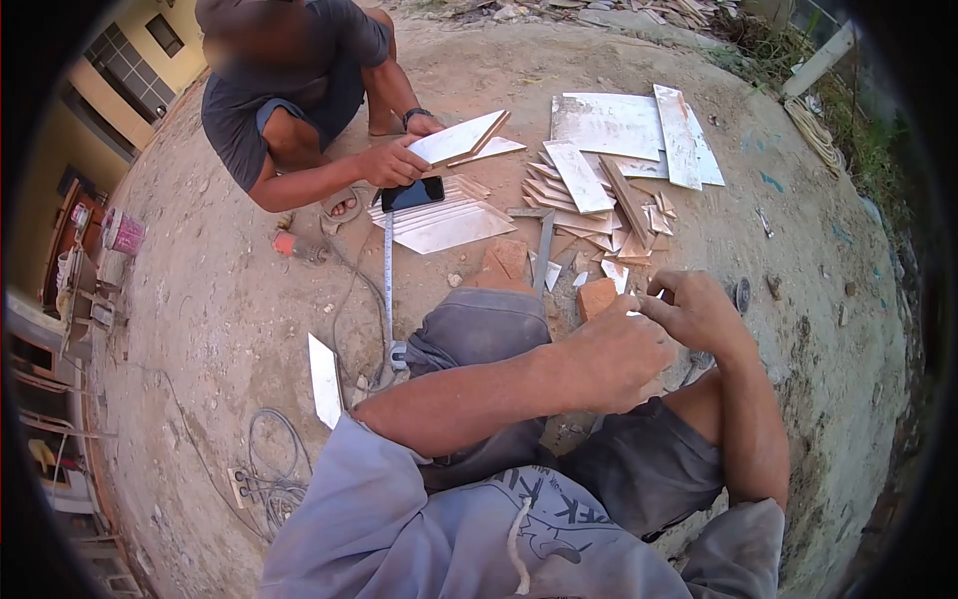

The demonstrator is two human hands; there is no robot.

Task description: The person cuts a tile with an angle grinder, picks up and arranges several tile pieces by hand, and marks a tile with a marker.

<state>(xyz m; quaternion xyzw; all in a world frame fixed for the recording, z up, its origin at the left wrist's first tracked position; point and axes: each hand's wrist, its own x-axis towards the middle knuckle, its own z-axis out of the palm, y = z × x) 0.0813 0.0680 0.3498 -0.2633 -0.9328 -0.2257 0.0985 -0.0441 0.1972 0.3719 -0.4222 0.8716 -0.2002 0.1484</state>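
My left hand (621,354) is closed in front of my knees, its fingers curled. Close against it on the right, my right hand (696,311) is pinched. A small white bit shows between the two hands, too small to make out. Just beyond them lies an orange brick piece (597,298), with white tile shards (616,275) beside it. A metal square (544,250) rests on the ground past my knee. Left of my knee, a tape measure (398,355) has its blade (388,270) extended toward a black phone (413,194).
Across from me a crouching person (299,90) holds white tile pieces (459,138) over a row of cut tiles (444,225). Stacked tiles (609,125) lie at the back right. A corded tool (297,247), a coiled cable (274,469) and a loose tile strip (324,381) are left.
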